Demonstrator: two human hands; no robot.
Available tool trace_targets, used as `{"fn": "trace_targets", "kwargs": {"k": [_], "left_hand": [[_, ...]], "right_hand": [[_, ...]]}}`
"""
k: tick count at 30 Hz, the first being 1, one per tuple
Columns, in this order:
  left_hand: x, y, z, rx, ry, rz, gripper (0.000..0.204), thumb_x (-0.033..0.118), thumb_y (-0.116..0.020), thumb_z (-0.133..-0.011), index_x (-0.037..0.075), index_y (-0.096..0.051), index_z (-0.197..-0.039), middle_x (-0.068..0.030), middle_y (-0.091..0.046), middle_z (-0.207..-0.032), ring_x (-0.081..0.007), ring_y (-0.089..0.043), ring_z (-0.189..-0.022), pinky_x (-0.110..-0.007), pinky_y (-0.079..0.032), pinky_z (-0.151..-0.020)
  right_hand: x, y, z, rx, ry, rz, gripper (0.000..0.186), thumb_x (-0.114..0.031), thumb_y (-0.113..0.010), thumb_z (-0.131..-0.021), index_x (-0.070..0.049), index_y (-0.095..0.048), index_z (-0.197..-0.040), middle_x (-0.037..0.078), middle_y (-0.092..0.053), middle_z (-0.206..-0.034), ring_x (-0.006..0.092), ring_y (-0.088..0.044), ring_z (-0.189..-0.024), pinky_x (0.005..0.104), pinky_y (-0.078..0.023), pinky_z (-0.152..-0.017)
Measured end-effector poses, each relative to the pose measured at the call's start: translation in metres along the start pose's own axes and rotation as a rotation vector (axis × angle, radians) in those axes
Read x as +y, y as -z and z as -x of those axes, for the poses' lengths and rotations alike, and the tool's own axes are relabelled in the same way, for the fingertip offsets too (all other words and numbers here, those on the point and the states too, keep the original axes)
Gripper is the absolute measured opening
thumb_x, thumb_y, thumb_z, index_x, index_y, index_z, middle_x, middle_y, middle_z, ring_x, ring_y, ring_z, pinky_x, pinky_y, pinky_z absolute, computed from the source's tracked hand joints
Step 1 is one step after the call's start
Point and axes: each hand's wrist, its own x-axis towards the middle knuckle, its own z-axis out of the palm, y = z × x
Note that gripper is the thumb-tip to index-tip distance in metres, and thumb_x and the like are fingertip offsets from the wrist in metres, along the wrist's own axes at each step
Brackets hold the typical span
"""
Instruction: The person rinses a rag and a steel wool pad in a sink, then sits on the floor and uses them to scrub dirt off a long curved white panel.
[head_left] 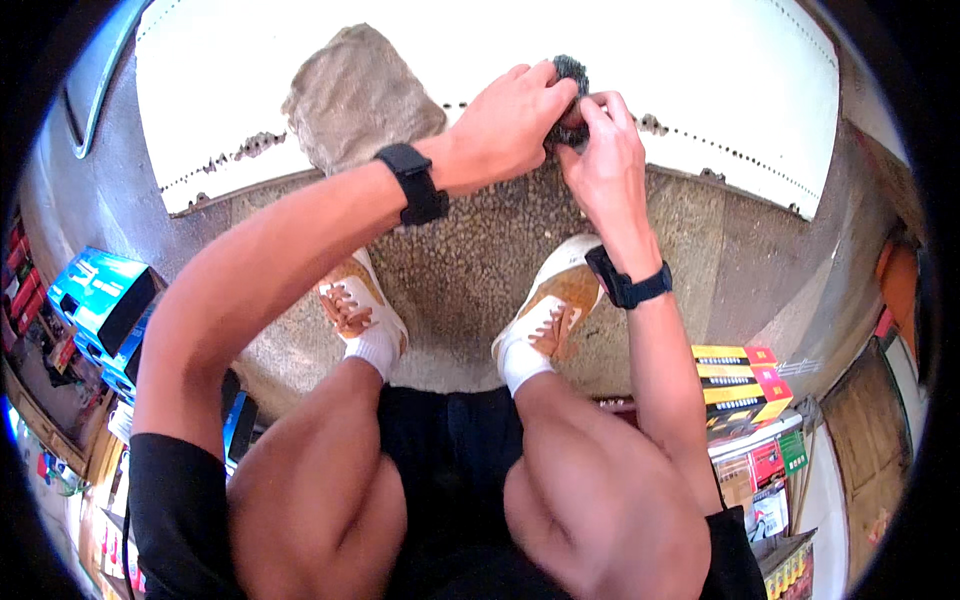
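My left hand (508, 122) reaches across to the right, its fingers closed on a dark, fuzzy wad (571, 70). From the other side my right hand (607, 152) grips the same wad, thumb and fingers bent around its lower part. The wad looks like scouring material, greenish black and rough; the fingers hide much of it. Both hands are over the near edge of a white panel (700, 60), which has rows of small holes and rusty, worn patches. To the left of my hands a crumpled grey-brown cloth (362, 95) lies on the panel, overlapping its near edge.
My shoes (556, 300) stand apart on pebbly, worn ground (450, 270). Blue boxes (105, 290) are stacked at the left. Yellow, black and red boxes (735, 385) stand at the right, close to my right forearm. A wooden door-like board (868, 440) is at the far right.
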Motion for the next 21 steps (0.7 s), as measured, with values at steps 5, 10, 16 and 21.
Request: {"fn": "trace_targets", "kwargs": {"k": [5, 10, 16, 21], "left_hand": [[0.005, -0.003, 0.004, 0.01, -0.016, 0.0, 0.036, -0.01, -0.072, -0.08, -0.001, -0.069, -0.114, -0.0203, -0.067, -0.113, -0.0452, -0.066, -0.11, -0.054, -0.056, -0.1], [-0.006, -0.003, 0.002, 0.089, -0.081, -0.104, 0.038, -0.003, -0.081, -0.075, 0.002, -0.067, -0.111, -0.0191, -0.068, -0.111, -0.044, -0.068, -0.105, -0.054, -0.058, -0.095], [-0.001, -0.004, 0.001, 0.053, 0.021, -0.024, 0.037, -0.006, -0.078, -0.074, 0.001, -0.067, -0.109, -0.0193, -0.067, -0.11, -0.044, -0.067, -0.106, -0.054, -0.057, -0.094], [-0.005, -0.001, 0.006, 0.06, -0.049, -0.131, 0.036, -0.003, -0.079, -0.075, 0.004, -0.068, -0.108, -0.0181, -0.069, -0.109, -0.0441, -0.069, -0.103, -0.054, -0.057, -0.092]], "right_hand": [[-0.002, 0.002, 0.005, -0.027, -0.036, -0.011, 0.035, 0.01, -0.083, -0.076, 0.002, -0.072, -0.109, 0.018, -0.067, -0.116, 0.0429, -0.069, -0.11, 0.0517, -0.059, -0.096], [0.001, -0.008, 0.001, 0.057, 0.046, -0.001, 0.037, 0.008, -0.084, -0.075, 0.001, -0.073, -0.11, 0.017, -0.067, -0.117, 0.043, -0.069, -0.112, 0.0525, -0.059, -0.097], [-0.002, -0.003, -0.001, 0.048, -0.002, -0.006, 0.031, 0.009, -0.082, -0.077, 0.003, -0.074, -0.106, 0.017, -0.069, -0.115, 0.0415, -0.072, -0.106, 0.0503, -0.06, -0.092], [-0.002, -0.01, 0.004, 0.022, -0.017, -0.002, 0.032, 0.008, -0.083, -0.077, 0.003, -0.072, -0.106, 0.018, -0.068, -0.117, 0.0418, -0.072, -0.107, 0.05, -0.06, -0.093]]}}
